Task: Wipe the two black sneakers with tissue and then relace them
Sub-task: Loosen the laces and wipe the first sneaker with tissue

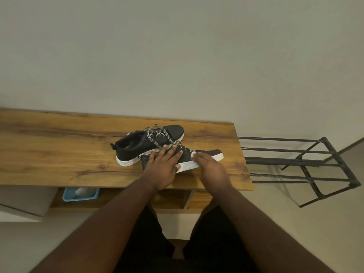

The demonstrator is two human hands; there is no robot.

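Sneakers: two black sneakers with white soles are lying on the wooden table (59,154), touching each other.
Near sneaker (187,158): is lying under both hands, its toe pointing right, beyond the right hand's fingertips.
Left hand (163,164): is pressing flat on the near sneaker's upper with straight, spread fingers, the thumb resting on the white sole edge (no curl around anything).
Right hand (208,166): is resting on the near sneaker's forward part, fingers bent down over a bit of white showing at the fingertips; whether that is tissue or sole I cannot tell, nor whether the hand is gripping.
Far sneaker (145,144): is sitting just beyond the left hand's fingertips, heel to the left.
Laces (159,134): speckled, are trailing loose from the far sneaker toward the left fingertips.
Metal rack (307,164): is standing well to the right of the right hand, off the table.
Blue tray (68,196): is sitting on a shelf below the table, left of the left forearm.
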